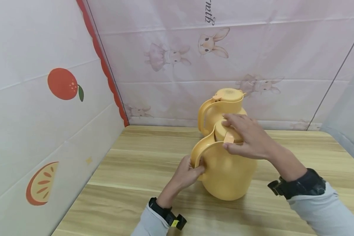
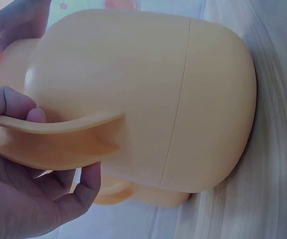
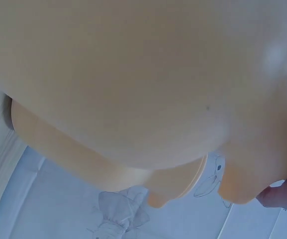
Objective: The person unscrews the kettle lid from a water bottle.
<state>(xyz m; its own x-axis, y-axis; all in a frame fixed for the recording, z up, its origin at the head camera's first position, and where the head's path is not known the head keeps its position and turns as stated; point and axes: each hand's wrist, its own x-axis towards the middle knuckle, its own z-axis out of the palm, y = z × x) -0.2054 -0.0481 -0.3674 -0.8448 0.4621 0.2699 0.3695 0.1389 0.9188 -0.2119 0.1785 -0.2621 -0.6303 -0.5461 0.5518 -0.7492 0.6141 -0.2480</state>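
A yellow thermos jug (image 1: pixel 228 177) stands in front on the wooden table. My left hand (image 1: pixel 186 175) grips its curved handle (image 1: pixel 205 146); in the left wrist view the fingers wrap round the handle (image 2: pixel 58 144) and the thumb lies along its upper edge. Over the jug's round lid (image 1: pixel 221 131) my right hand (image 1: pixel 249 137) holds on, fingers across the far side and thumb beside the small orange lever (image 1: pixel 229 137). In the right wrist view the jug's body (image 3: pixel 133 74) fills most of the picture, and only a bit of the hand (image 3: pixel 282 194) shows at the edge.
A second yellow thermos jug (image 1: pixel 229 95) stands close behind the first, partly hidden by it, its handle to the left. Behind the wooden table (image 1: pixel 135 157) hangs a pink rabbit-print cloth (image 1: pixel 171 98). A white fruit-print sheet (image 1: pixel 85 137) borders the left side.
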